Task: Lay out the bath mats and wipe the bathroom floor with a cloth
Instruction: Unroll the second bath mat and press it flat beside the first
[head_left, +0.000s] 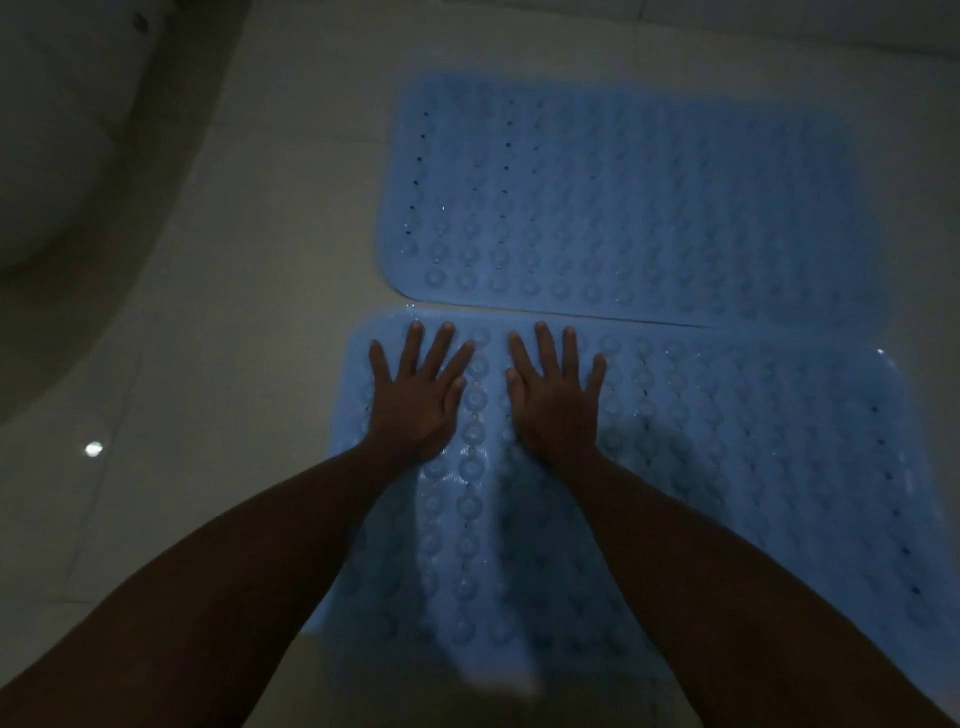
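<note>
Two light blue rubber bath mats with round bumps and small holes lie flat on the pale tiled floor, edge to edge. The far mat (649, 197) fills the upper middle and right. On the near mat (753, 467), close to its far left corner, both my palms press down side by side. My left hand (415, 400) and my right hand (558, 400) have their fingers spread flat and hold nothing. No cloth is in view.
A white curved fixture (57, 156), probably a toilet base, stands at the upper left with a dark shadow around it. Pale floor tiles (249, 338) run along the left of the mats. A small bright light reflection (93, 448) shows on the floor.
</note>
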